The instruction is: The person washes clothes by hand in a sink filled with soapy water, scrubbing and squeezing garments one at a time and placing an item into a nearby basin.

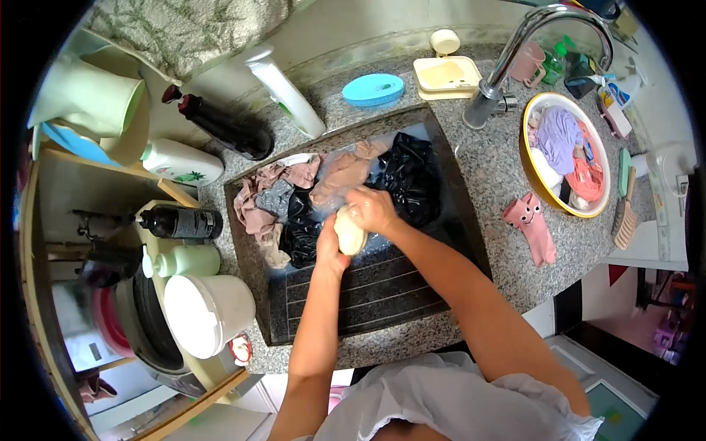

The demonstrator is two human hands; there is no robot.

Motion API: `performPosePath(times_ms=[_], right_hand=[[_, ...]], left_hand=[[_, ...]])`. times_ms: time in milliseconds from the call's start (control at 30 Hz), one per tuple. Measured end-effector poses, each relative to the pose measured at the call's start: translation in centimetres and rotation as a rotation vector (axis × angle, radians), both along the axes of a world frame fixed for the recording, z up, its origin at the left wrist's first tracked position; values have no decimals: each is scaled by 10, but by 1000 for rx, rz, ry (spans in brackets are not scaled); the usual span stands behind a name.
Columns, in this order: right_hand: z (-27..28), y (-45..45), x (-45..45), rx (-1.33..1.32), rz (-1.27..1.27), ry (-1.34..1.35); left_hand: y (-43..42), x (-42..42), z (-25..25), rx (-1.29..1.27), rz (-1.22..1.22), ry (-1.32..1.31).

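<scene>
**A pale yellow bundle (351,234) held over a stone basin (462,220)**

We see both hands at work near the middle of the basin. The left hand (333,248) is wrapped around the near-left side of the bundle, while the right hand (372,212) has its fingers curled over the far end. We cannot tell exactly what the bundle is. It sits just beyond the ribbed washboard (382,294), which fills the near part of the basin.

Beyond and beside the hands we find wet laundry: a glossy black garment (410,176) at the far right, peach-pink cloth (346,175) in the middle, another dark piece (303,239) just left of the left hand, and dusty-pink cloth (254,209) along the left wall.

On the speckled tabletop (507,176) to the right, we notice a pink sock (540,239) with a cartoon face, lying near a yellow-rimmed bowl (526,162) that holds lilac cloth (559,140) and coral cloth (586,173). A curved metal faucet (482,106) rises at the far right corner of the basin. Along the far side we see a blue brush (373,90) and a cream soap dish (447,77). A white bucket (235,309) stands to the left.
</scene>
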State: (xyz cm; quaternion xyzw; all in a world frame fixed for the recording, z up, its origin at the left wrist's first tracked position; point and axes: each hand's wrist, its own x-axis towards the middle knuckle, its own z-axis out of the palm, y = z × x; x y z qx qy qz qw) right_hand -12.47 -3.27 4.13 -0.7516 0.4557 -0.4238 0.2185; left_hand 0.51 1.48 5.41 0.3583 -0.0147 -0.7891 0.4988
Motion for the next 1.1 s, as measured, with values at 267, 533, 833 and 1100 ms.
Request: performPosePath(times_ms=[267,533,833,1100], right_hand=[[-10,12,-35,-411,519,363],[-45,-21,-8,394,136,425],[81,79,56,-328,358,-5],[0,-4,-9,-20,-4,43]], left_hand=[[7,27,-40,-374,-148,-1374],[6,9,11,75,-48,-777],[-28,36,-4,142,-219,490],[1,-8,33,58,51,-42]])
